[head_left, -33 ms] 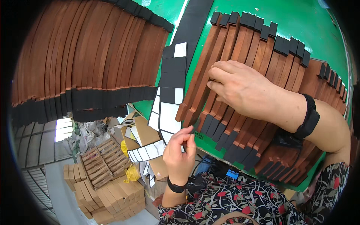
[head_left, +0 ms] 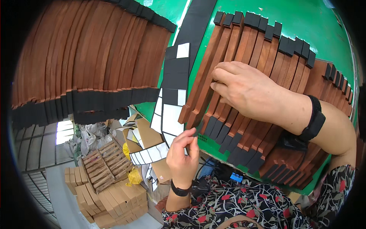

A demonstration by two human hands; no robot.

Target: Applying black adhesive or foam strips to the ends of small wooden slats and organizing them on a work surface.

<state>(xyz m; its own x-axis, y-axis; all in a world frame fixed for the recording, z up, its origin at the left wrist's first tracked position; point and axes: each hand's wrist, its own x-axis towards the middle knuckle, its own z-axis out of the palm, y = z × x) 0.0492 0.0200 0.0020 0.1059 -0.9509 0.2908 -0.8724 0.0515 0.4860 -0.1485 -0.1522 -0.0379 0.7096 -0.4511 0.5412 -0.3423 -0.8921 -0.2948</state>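
Reddish-brown wooden bars [head_left: 267, 57] with black pads on their ends lie side by side on a green tabletop [head_left: 202, 139]. My right hand [head_left: 246, 87] reaches across them, closed, its fingertips pinched on a wooden bar [head_left: 203, 100] near the row's left side. At the table's near edge my left hand [head_left: 183, 156] is closed, thumb against the fingers, below the bars' near ends. A small dark bit shows at its fingertips, too small to name. Left of the bars lies a strip of black pads [head_left: 176, 70], some showing white squares.
More wooden bars with black ends form a large stack [head_left: 87, 49] at the left. Another stack of bars [head_left: 320, 84] stands at the right. Beyond the near edge are cardboard boxes [head_left: 110, 202], a wooden pallet [head_left: 101, 164] and white bags [head_left: 89, 135] on the floor.
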